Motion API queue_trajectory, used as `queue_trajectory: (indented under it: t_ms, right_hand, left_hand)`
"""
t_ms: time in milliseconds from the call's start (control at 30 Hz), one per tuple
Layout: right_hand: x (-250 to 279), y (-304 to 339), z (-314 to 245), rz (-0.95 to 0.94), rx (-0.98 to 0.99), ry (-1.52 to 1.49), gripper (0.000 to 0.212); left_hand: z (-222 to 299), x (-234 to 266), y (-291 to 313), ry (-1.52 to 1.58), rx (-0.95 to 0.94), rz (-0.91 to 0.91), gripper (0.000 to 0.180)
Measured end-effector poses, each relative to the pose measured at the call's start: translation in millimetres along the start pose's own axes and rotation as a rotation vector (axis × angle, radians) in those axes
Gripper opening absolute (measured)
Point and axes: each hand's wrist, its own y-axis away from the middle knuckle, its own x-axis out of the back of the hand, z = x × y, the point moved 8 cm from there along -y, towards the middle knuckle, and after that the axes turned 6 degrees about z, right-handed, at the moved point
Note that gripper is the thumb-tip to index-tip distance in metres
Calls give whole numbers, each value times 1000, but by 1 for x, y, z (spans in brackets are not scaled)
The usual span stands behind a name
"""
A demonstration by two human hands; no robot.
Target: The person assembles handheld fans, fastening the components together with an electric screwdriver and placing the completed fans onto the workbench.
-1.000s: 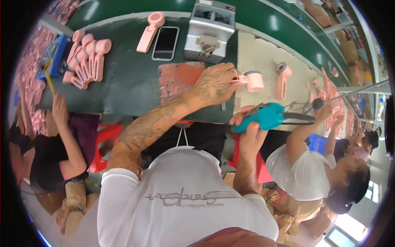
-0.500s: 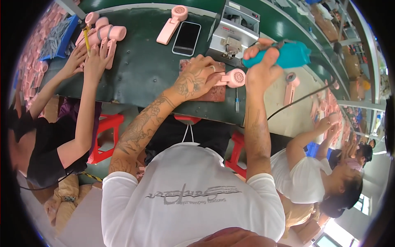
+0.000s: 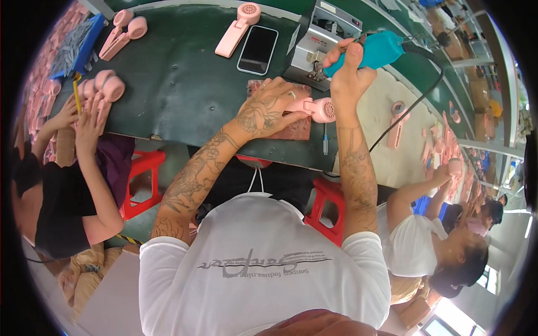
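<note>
My left hand (image 3: 272,106) is closed over the handle of a pink handheld fan (image 3: 323,110), pressing it onto a reddish block (image 3: 292,132). The fan's round grilled head sticks out to the right, while most of its handle is hidden under my fingers. In my right hand (image 3: 353,73) is a teal electric screwdriver (image 3: 375,51), tilted with its cable end up and to the right. Its lower end is at the front of a grey screw feeder (image 3: 325,36); the bit itself is hard to make out. A small screwdriver (image 3: 325,141) lies beside the block.
A phone (image 3: 258,50) and another pink fan (image 3: 238,31) lie beyond my left hand. At left, a co-worker's hands (image 3: 89,115) hold pink fans near a blue bin (image 3: 84,47) of grey parts. A black cable (image 3: 412,112) hangs right of my forearm. Another fan (image 3: 398,123) lies right.
My right hand has moved slightly up, swinging the screwdriver's cable end upward and its lower end toward the feeder's front. The co-worker's hands and fans have shifted left; two fans stay behind.
</note>
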Motion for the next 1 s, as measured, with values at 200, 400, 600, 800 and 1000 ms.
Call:
queue_trajectory:
  t_ms: [200,400,600,800,1000]
  right_hand:
    - [23,31,-9,72,-213,-11,40]
    - [16,37,-7,21,-221,-54,37]
    - [16,44,6,0,-214,-119,32]
    - [13,44,7,-34,-218,0,37]
    - [14,43,8,-36,-198,41,38]
  left_hand:
    - [3,0,-1,20,-20,12,47]
    - [2,1,2,39,-68,66,44]
    - [1,-6,2,3,-17,-34,40]
    - [2,-4,0,-87,26,-78,42]
    - [-1,-6,5,-123,-7,24,47]
